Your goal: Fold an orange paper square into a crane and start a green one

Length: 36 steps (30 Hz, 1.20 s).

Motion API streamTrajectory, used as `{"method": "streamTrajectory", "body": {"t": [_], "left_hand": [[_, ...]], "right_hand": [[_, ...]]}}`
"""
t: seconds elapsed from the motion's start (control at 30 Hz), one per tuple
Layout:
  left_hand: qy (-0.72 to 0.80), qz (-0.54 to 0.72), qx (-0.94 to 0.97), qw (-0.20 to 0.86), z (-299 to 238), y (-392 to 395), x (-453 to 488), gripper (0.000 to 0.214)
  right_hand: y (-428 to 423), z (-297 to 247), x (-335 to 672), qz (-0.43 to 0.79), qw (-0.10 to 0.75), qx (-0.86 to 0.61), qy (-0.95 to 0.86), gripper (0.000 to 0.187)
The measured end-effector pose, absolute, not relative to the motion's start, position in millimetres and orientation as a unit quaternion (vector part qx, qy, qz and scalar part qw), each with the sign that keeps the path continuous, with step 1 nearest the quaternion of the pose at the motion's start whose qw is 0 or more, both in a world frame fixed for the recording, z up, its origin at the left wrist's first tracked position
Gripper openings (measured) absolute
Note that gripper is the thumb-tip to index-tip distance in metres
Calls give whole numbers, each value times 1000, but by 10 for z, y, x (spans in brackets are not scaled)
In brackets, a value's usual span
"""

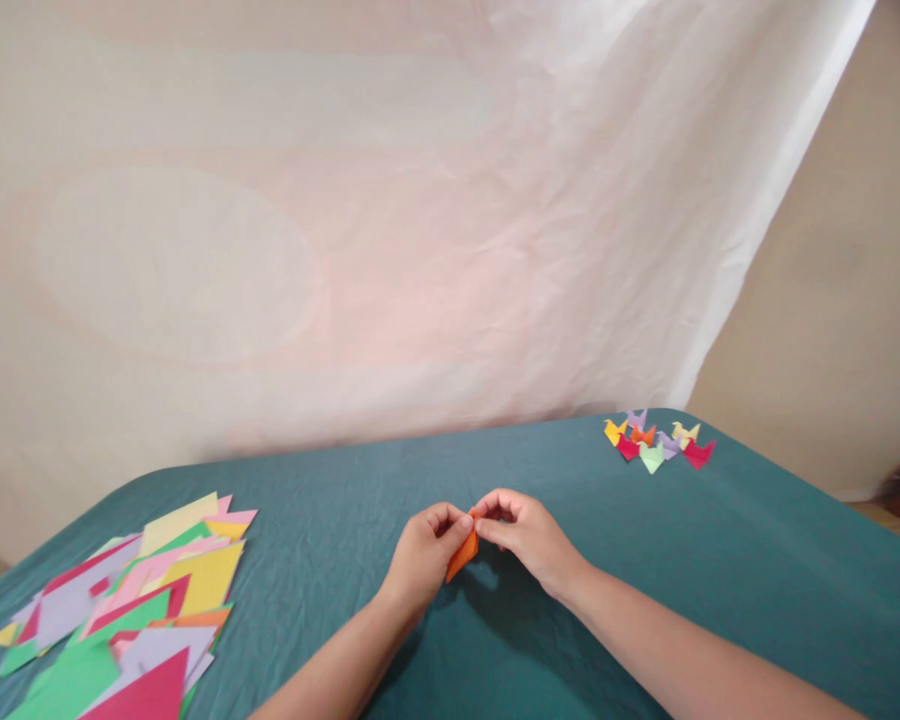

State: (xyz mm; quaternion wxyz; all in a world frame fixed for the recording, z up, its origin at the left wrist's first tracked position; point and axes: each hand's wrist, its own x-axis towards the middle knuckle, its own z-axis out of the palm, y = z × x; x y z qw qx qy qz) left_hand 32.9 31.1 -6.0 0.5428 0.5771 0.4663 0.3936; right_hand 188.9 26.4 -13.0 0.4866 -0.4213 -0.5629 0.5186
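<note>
Both of my hands meet over the middle of the table and pinch a small folded piece of orange paper (462,554). My left hand (424,556) grips its left side with curled fingers and thumb. My right hand (526,536) pinches its top right edge. The paper hangs just above the teal cloth. To my left lies a loose pile of coloured paper squares (127,610) in yellow, pink, green, red and lilac. A cluster of several small folded paper figures (658,441) sits at the far right of the table.
A teal cloth (720,560) covers the table. A creased white sheet (420,200) hangs behind it as a backdrop, with a beige wall at the right. A dark object shows at the right edge of the view.
</note>
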Motion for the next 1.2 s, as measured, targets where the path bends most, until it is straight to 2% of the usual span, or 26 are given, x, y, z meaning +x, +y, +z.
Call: {"method": "streamTrajectory", "body": {"t": [0.47,0.6,0.73,0.93,1.2], "left_hand": [[454,373,547,596,-14,330,282,39],[448,423,534,579,-22,342,269,37],[448,449,532,561,-44,360,261,37],[427,445,499,608,-48,335,288,33],[411,440,482,637,22,304,296,33]], "right_hand": [[271,-104,1893,588,483,-411,-503,15],[292,-139,1891,572,497,-422,-498,20],[281,-160,1873,553,465,-423,-547,24],[264,-168,1880,486,467,-431,-600,26],[262,-174,1861,466,478,-448,-595,25]]}}
